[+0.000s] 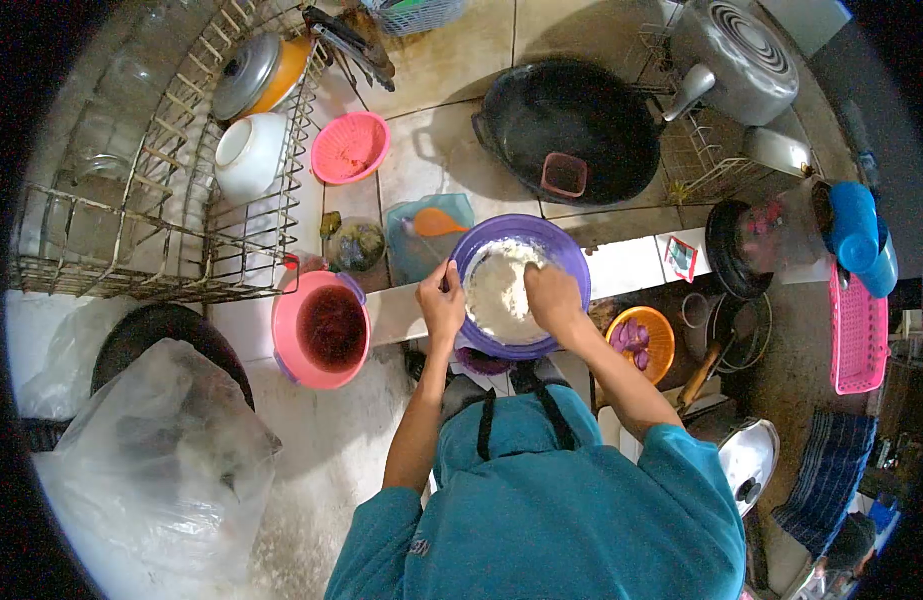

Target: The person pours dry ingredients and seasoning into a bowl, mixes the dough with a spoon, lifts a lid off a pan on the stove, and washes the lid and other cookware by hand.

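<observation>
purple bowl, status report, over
Left hand on rim of purple bowl. Right hand inside, at pale mixture. Nothing visibly blocking either hand.

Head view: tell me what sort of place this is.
Probably a home kitchen: a wire dish rack holds a white bowl, a large black pan sits by the tiles, and a purple basin contains a pale mixture.

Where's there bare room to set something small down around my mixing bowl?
Try the white ledge between the purple bowl and red-and-white packet, or the tiles between the pink colander and black wok. It's crowded below that ledge, where the orange bowl and small cup sit close together.
</observation>
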### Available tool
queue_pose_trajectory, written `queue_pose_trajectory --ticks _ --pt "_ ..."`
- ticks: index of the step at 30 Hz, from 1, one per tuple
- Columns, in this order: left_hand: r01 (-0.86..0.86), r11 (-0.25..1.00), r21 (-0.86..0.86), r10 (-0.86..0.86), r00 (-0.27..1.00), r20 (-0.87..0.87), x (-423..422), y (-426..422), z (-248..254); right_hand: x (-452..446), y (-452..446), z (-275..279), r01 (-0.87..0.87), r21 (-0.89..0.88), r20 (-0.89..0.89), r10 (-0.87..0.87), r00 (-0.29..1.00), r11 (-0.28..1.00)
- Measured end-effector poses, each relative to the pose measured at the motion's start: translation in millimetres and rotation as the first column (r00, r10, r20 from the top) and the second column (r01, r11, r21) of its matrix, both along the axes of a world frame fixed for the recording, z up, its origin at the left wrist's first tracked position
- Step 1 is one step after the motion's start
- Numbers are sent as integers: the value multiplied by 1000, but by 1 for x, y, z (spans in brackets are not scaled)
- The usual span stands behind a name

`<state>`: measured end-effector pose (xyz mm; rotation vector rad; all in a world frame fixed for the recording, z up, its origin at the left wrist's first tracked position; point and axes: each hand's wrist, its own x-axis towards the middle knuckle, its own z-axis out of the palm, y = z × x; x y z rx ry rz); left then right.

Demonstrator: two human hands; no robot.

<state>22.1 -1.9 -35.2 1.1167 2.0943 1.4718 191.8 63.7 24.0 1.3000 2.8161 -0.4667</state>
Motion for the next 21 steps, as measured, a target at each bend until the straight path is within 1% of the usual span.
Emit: queue_pose_trajectory --ticks 1,2,3,4,6,7,9,10,12,14,16,17,19,20,21 --pt "6 999 32 -6 1000 -12 2 2 -4 -2 9 -9 28 17 -22 -28 999 999" --pt "0 1000 23 0 1000 -24 2 3 -9 -4 15 -17 57 31 -44 -56 997 998" --pt "-4 1000 10 5 999 -36 1 2 -13 -11 15 -22 0 54 -27 1 1000 999" --pt "-8 1000 -2 8 999 -49 1 1 -11 -20 7 -22 -61 -50 104 66 992 997" --pt "-1 996 -85 2 1000 12 1 0 0 -21 -11 -10 -149 -53 60 152 987 987" --pt "-1 992 -125 7 999 45 2 1 6 -14 -12 -5 -149 -46 62 152 987 988" --pt "-23 999 -44 24 1000 17 4 2 3 1 -10 2 -154 -33 59 156 986 988" --pt "-32 999 -8 32 999 2 5 0 1 -2 -9 3 -93 -7 30 93 995 996" --pt "-15 1000 -7 15 1000 14 3 1 -9 -9 0 5 38 45 -30 -37 999 998" --pt "-1 1000 -29 0 1000 -5 3 -1 -11 -19 -2 -22 -46 32 -25 46 999 998" --pt "4 998 -60 -7 998 -60 1 0 -3 -20 -19 -24 -149 12 -18 149 989 989" --pt "11 999 -51 -12 1000 -24 0 1 -5 -16 -25 -22 -175 -14 16 175 984 984" --pt "21 999 -36 -20 999 51 0 0 -13 -3 -21 -11 -152 -16 52 152 987 988" --pt "-1 1000 -10 1 999 36 1 -1 -18 1 -20 -5 -141 -22 69 143 987 990" --pt "-23 1000 18 23 1000 22 2 -1 -20 2 -15 0 -128 18 40 127 991 992"
